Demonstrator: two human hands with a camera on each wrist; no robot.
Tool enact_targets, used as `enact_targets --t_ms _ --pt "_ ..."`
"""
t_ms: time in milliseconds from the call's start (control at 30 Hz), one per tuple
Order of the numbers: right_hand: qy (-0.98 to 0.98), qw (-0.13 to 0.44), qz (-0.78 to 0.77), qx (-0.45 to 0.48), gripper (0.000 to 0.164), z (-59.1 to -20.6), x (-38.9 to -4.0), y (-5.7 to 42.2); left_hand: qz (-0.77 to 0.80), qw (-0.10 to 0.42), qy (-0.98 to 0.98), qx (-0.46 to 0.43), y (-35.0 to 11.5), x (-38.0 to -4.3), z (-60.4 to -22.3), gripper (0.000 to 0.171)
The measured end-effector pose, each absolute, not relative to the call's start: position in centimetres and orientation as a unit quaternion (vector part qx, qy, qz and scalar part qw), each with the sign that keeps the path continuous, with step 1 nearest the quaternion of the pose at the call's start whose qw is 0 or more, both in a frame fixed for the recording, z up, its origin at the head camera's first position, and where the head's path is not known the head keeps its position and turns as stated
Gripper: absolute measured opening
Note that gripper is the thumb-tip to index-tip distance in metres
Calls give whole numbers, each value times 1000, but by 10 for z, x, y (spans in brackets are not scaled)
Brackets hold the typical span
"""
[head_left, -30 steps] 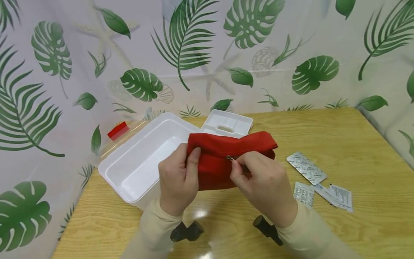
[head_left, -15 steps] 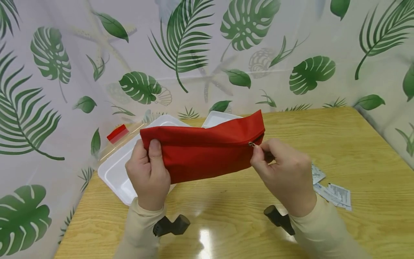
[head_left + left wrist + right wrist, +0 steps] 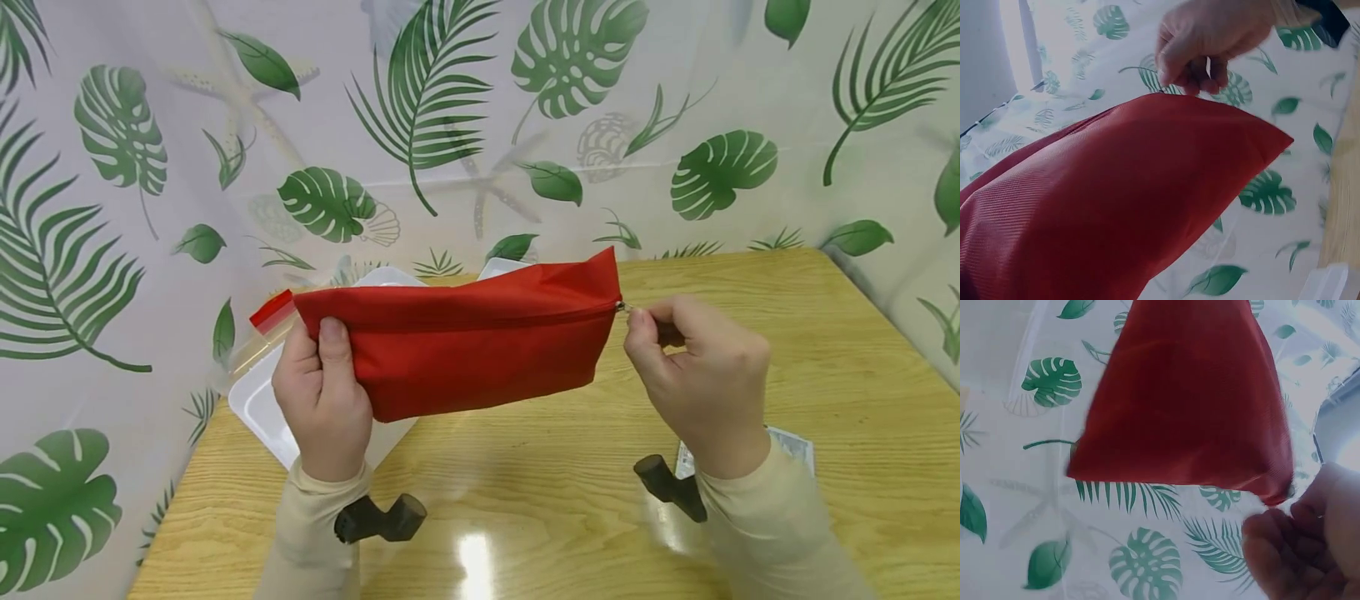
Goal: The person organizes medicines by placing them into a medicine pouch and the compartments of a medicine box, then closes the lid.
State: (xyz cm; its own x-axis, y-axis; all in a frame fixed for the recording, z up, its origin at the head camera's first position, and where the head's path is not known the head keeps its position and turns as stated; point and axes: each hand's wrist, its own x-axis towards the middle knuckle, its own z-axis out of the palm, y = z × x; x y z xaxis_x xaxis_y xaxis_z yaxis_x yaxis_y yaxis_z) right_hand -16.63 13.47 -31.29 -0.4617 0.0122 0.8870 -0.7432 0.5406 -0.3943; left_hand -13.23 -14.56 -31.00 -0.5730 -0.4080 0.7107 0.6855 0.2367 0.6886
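Note:
A red zippered pouch [image 3: 480,350] is held up over the table in the head view, its zipper line running across the front. My left hand [image 3: 324,400] grips the pouch's left end, thumb on the front. At the right end my right hand [image 3: 697,375] pinches the small metal zipper pull [image 3: 621,307] between thumb and finger. The slider sits at the right end of the zipper, and the zipper line looks closed along its length. In the left wrist view the right hand [image 3: 1210,47] shows at the pouch's far edge. The pouch [image 3: 1185,406] fills the upper right wrist view.
Behind the pouch stands a white plastic box [image 3: 258,408], partly hidden, with a clear lid and red latch [image 3: 272,312]. A white tray [image 3: 501,267] peeks out behind the pouch. Foil packets [image 3: 793,446] lie partly under the right forearm on the wooden table [image 3: 862,350].
My right hand has drawn the zipper pull rightward to the pouch's end, closing the gap there. My left hand has moved left, and the pouch is stretched out flatter.

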Motion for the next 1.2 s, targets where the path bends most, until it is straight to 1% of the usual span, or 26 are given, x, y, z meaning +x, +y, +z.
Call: enact_targets --t_ms 67,133,200,267,433,533,633,767,867,933,967,1033,1067,1133,1200 --pt "-705 397 514 285 24 -311 -166 137 -649 419 -624 -117 -145 -132 -311 23" --pt "-638 325 621 318 19 -310 -165 139 -690 386 -600 -121 -144 -131 -312 23" --pt "-581 275 688 338 16 -309 -162 139 -715 363 -584 -120 -142 -131 -313 23" --pt "-557 268 704 350 16 -308 -161 139 -724 356 -579 -120 -140 -131 -314 22" --pt "-556 317 670 376 24 -308 -161 137 -712 386 -575 -119 -139 -130 -315 22" --pt "-545 335 663 387 25 -307 -161 136 -712 395 -568 -122 -139 -128 -313 22" --pt "-536 357 662 384 26 -306 -161 135 -715 401 -559 -125 -139 -126 -312 22" --pt "-508 362 689 370 24 -307 -160 135 -727 404 -540 -130 -138 -125 -311 21" --pt "-474 315 735 369 18 -307 -159 138 -741 378 -541 -123 -136 -125 -311 22" --pt "-464 257 766 363 7 -307 -158 142 -745 363 -548 -112 -135 -125 -312 22" --pt "-465 220 780 356 4 -307 -158 144 -742 359 -556 -107 -134 -125 -313 22" --pt "-500 156 787 327 13 -306 -156 146 -732 359 -570 -104 -133 -124 -315 22" --pt "-525 135 783 306 17 -306 -156 147 -722 361 -580 -104 -133 -124 -316 22" --pt "-557 110 779 267 17 -306 -156 147 -701 358 -606 -111 -132 -124 -319 21" --pt "-567 122 785 218 12 -306 -157 147 -679 340 -639 -125 -130 -125 -322 21"
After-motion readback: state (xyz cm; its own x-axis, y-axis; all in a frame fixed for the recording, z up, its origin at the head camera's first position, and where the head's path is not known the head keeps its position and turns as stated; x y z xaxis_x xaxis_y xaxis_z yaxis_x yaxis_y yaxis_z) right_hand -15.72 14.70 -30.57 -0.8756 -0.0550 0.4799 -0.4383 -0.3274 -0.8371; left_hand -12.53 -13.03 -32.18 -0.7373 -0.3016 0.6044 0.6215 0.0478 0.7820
